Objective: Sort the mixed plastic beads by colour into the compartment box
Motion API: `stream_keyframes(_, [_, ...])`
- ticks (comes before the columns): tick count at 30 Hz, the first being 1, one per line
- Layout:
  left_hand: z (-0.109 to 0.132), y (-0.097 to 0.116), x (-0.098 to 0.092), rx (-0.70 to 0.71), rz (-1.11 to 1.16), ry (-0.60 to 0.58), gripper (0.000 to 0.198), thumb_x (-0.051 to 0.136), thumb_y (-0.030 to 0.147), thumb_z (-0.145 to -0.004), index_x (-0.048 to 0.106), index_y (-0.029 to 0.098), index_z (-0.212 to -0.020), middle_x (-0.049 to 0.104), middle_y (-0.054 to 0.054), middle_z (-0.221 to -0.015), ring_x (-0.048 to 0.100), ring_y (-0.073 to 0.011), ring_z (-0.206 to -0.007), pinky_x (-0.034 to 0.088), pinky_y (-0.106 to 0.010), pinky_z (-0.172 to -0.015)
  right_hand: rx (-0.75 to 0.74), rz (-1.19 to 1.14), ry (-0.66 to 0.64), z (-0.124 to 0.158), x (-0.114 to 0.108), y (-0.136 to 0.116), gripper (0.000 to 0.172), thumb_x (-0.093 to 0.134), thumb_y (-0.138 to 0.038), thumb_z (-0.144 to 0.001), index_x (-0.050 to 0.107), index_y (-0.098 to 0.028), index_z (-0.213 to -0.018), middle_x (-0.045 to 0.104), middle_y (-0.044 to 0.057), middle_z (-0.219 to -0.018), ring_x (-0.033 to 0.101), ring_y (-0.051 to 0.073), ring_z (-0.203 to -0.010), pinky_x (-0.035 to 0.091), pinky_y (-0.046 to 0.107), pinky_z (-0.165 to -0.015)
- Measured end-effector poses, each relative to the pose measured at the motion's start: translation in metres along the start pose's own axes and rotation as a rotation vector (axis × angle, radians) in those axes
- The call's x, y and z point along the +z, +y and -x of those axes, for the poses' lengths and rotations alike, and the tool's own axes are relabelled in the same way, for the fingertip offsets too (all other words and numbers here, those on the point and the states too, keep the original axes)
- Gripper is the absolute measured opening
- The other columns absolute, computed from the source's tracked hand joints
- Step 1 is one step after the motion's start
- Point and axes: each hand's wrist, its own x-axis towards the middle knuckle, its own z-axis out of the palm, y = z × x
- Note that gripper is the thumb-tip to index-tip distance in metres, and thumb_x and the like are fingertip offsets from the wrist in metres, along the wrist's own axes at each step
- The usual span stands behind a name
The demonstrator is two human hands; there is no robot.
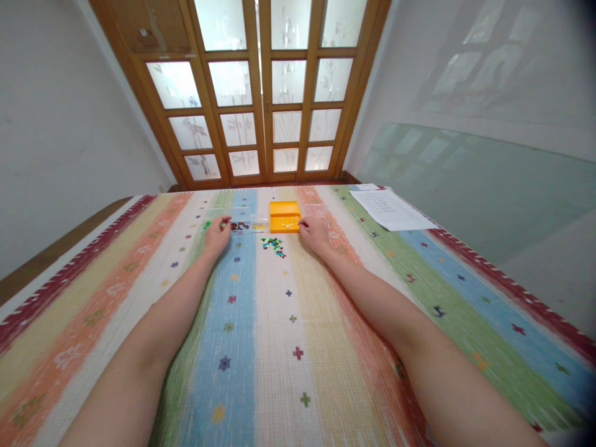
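Pieces in mixed colours [270, 243] are scattered on the striped tablecloth [274, 347], just in front of an opened yellow box [278, 211], in which small white pieces [291, 222] are held. The box's right edge is reached by the right hand [315, 232], its fingers drawn together; whether anything is pinched cannot be told. The left hand [217, 236], fingers bunched, is placed between green pieces [207, 225] and dark brown pieces [241, 226]; its grip cannot be made out either. Yellow pieces [259, 226] are seen beside the box.

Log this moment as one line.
left hand: beside brown pieces | right hand: at yellow box | mixed pieces: on tablecloth
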Motion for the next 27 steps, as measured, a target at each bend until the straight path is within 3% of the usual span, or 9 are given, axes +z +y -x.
stream_keyframes(6, [0.021, 0.028, 0.016, 0.386, -0.156, -0.401, 0.025, 0.056, 0.028, -0.091, 0.074, 0.023, -0.107, 0.07, -0.008, -0.109, 0.064, -0.0239, -0.099, 0.049, -0.04, -0.096, -0.016, -0.01, -0.006, 0.0, -0.002, -0.001, 0.024, 0.052, -0.02, -0.091, 0.075, -0.018, -0.095, 0.076, 0.009, -0.099, 0.064, 0.024, -0.095, 0.04, 0.036, -0.092])
stream_keyframes(10, [0.027, 0.039, 0.02, 0.555, -0.205, -0.554, 0.028, 0.054, 0.029, -0.094, 0.073, 0.023, -0.113, 0.07, -0.009, -0.116, 0.062, -0.0257, -0.112, 0.046, -0.043, -0.105, -0.013, -0.012, -0.013, 0.0, -0.002, -0.001, 0.023, 0.053, -0.02, -0.091, 0.075, -0.018, -0.095, 0.076, 0.009, -0.098, 0.063, 0.024, -0.094, 0.041, 0.036, -0.092])
stream_keyframes(14, [0.028, 0.044, 0.019, 0.584, -0.226, -0.613, 0.029, 0.053, 0.029, -0.095, 0.073, 0.023, -0.115, 0.071, -0.009, -0.118, 0.063, -0.0258, -0.114, 0.047, -0.043, -0.105, -0.012, -0.014, -0.016, 0.0, -0.001, -0.001, 0.022, 0.053, -0.02, -0.091, 0.075, -0.018, -0.095, 0.076, 0.009, -0.097, 0.063, 0.024, -0.094, 0.041, 0.036, -0.092])
stream_keyframes(27, [0.032, 0.045, 0.023, 0.612, -0.23, -0.652, 0.034, 0.055, 0.031, -0.096, 0.073, 0.025, -0.124, 0.071, -0.008, -0.13, 0.061, -0.026, -0.125, 0.043, -0.046, -0.113, -0.015, 0.004, -0.019, -0.001, 0.001, 0.001, 0.022, 0.054, -0.018, -0.09, 0.075, -0.018, -0.095, 0.076, 0.008, -0.099, 0.064, 0.023, -0.093, 0.041, 0.035, -0.091])
